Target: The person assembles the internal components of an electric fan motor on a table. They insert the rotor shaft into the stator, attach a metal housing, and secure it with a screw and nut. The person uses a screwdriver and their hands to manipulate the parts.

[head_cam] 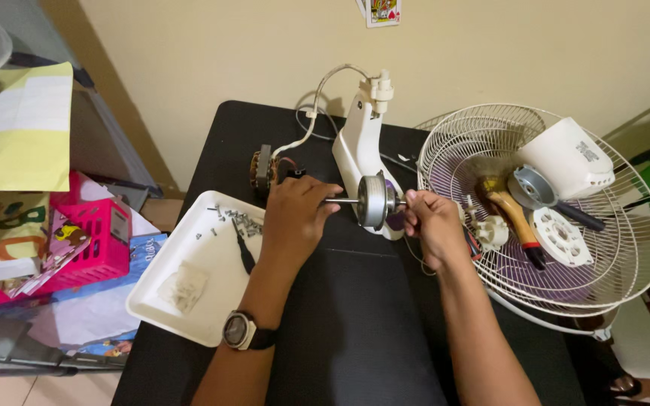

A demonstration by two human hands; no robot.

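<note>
Two hands hold a metal rotor (376, 200) above the matte black counter (355, 331): the left hand (295, 218) is closed on its thin shaft, the right hand (432, 223) is closed behind the round disc; a cream wall is seen behind.

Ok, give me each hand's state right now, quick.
Left hand: closed around the shaft end of the metal fan rotor.
Right hand: closed on the rotor's other end.

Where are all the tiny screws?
In the head view, the screws lie at the far edge of the white tray, just left of the left hand.
</note>
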